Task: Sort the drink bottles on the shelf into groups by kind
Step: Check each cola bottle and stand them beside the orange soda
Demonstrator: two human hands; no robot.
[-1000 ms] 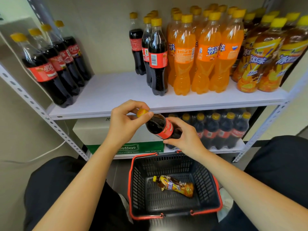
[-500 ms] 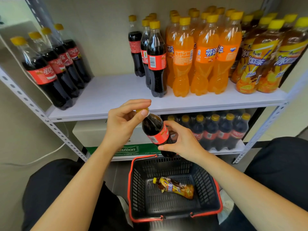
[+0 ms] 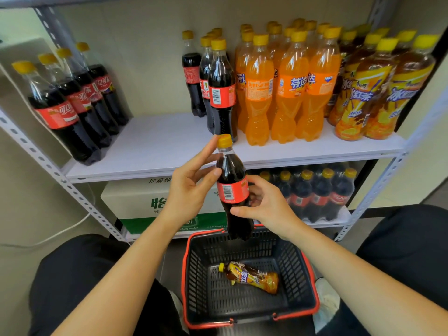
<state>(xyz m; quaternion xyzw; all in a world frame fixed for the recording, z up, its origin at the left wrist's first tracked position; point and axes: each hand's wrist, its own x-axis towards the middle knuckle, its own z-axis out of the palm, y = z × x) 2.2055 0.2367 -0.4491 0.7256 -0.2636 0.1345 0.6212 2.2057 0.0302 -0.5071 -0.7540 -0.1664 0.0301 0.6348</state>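
Note:
A cola bottle [image 3: 232,187] with a yellow cap and red label stands nearly upright in the air, just in front of the white shelf board [image 3: 155,146]. My left hand [image 3: 191,187] holds its neck and shoulder between thumb and fingers. My right hand [image 3: 264,204] grips it at the label from the right. On the shelf stand a row of cola bottles [image 3: 72,103] at the left, a second cola group [image 3: 213,88] in the middle, orange soda bottles [image 3: 286,86] and iced tea bottles [image 3: 373,90] at the right.
A dark basket with a red rim [image 3: 312,287] sits on the floor between my knees, one iced tea bottle [image 3: 252,277] lying inside. The lower shelf carries a white and green carton [image 3: 135,200] and a pack of cola bottles [image 3: 317,192]. Grey perforated uprights [image 3: 60,180] frame the shelf.
The cola bottle has swung from lying tilted to nearly upright and has risen toward the shelf edge. My left hand slid from the cap down to the neck.

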